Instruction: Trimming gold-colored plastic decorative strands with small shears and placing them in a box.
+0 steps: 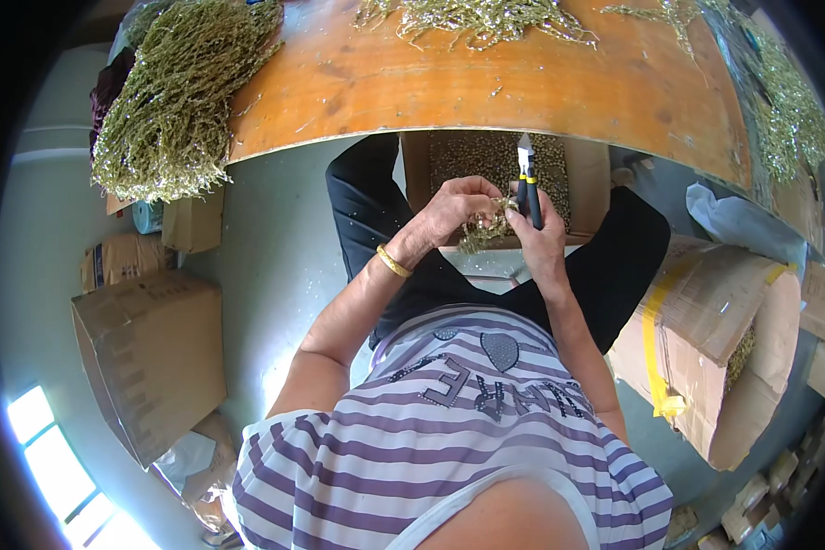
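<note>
My left hand (458,209) pinches a small bunch of gold glittery strands (484,235) above my lap. Close against it, my right hand (543,236) is closed around a pair of pliers (530,188) with black and yellow handles, their metal jaws pointing away from me. The thumb and fingertips of my right hand also touch the strands. Below and beyond the hands, between my knees, an open cardboard box (416,174) holds many small gold-brown pieces. Whether the jaws grip anything is hard to see; they look free.
A wooden table (339,92) spans the far side. On it lie a thick gold bundle (170,105) at left, loose strands (486,20) in the middle and more tinsel (784,115) at right. Cardboard boxes stand on the floor at left (156,357) and right (706,312).
</note>
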Tool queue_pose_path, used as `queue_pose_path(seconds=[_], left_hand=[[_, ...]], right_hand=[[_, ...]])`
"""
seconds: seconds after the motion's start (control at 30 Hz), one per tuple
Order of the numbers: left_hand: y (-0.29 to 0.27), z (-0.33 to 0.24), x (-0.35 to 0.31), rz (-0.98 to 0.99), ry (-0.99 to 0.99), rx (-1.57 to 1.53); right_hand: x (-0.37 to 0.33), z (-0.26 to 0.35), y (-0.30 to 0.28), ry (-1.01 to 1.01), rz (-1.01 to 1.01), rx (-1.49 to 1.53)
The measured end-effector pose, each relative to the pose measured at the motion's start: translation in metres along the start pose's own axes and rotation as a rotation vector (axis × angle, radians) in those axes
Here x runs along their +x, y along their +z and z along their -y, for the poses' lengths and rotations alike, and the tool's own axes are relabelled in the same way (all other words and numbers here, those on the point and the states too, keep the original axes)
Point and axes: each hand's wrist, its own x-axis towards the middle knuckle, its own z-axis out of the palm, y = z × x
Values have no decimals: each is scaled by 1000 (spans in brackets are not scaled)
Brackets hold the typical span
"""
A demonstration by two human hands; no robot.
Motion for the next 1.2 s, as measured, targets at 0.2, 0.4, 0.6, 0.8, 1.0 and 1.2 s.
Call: queue_pose_path(seconds=[0.2, 0.4, 0.6, 0.8, 1.0, 1.2], left_hand=[[8, 4, 1, -92, 204, -25], [10, 8, 6, -156, 261, -247], [3, -5, 4, 68, 108, -381], [-9, -23, 12, 277, 62, 518], [5, -25, 17, 60, 149, 334], [18, -7, 18, -131, 301, 226]], right_hand=[[2, -5, -2, 170, 122, 177], [14, -8, -6, 69, -12, 116], [17, -9, -3, 15, -85, 79], [14, -9, -7, 187, -22, 786], [11, -12, -5, 89, -24, 398], [8, -19, -4, 65, -107, 58]])
